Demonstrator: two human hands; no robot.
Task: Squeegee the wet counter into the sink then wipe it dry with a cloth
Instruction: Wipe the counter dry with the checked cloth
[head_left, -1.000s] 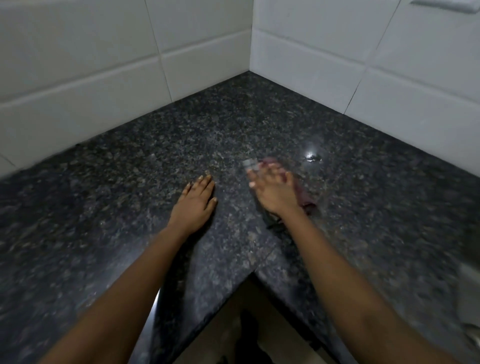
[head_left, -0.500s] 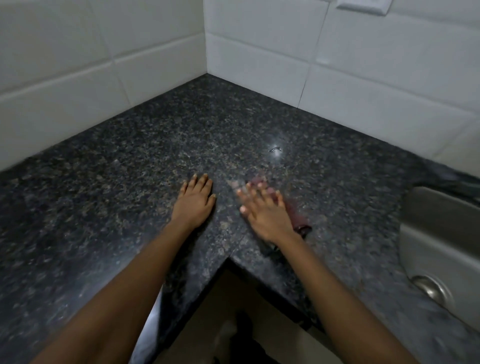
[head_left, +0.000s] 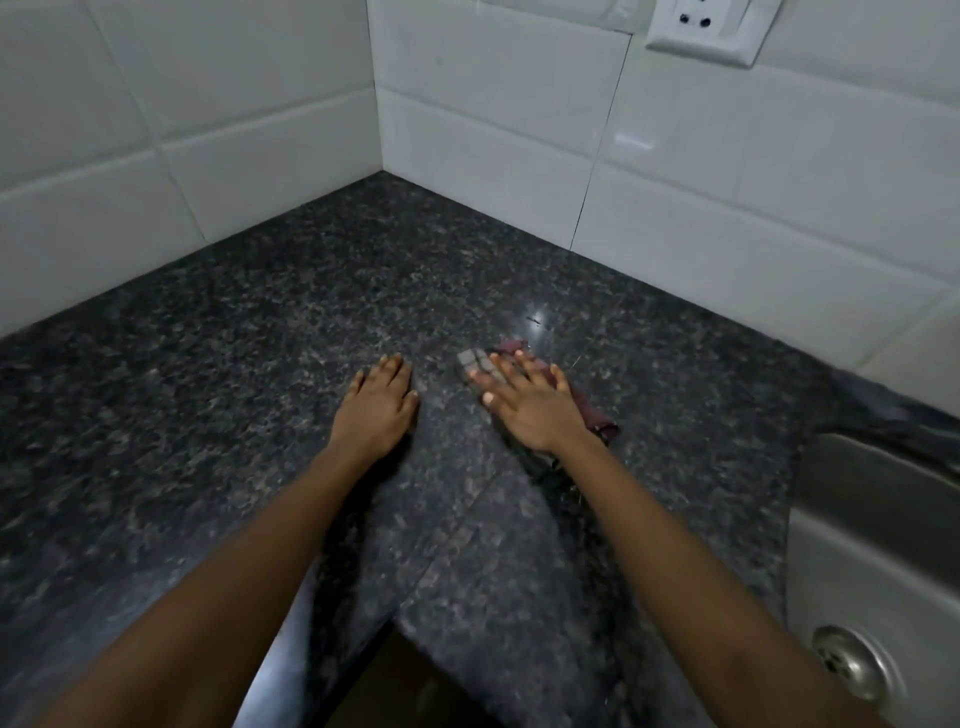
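A dark speckled granite counter (head_left: 260, 395) fills the corner between two tiled walls. My right hand (head_left: 530, 405) lies flat, fingers spread, pressing a small maroon and grey cloth (head_left: 592, 415) onto the counter; the cloth shows beyond the fingertips and along the hand's right side. My left hand (head_left: 379, 405) rests palm down on the bare counter just to the left, holding nothing. A steel sink (head_left: 883, 545) with its round drain (head_left: 852, 660) sits at the right edge. No squeegee is in view.
White wall tiles (head_left: 519, 145) close the counter at the back and left. A white wall socket (head_left: 701, 28) sits at the top right. A bright reflection (head_left: 537, 317) shows on the counter beyond the cloth. The counter's inner corner edge (head_left: 400, 618) drops to the floor below.
The view has swung to the right, bringing the sink and socket into sight. My right hand with the cloth has slid slightly on the counter; my left hand stays flat in place.
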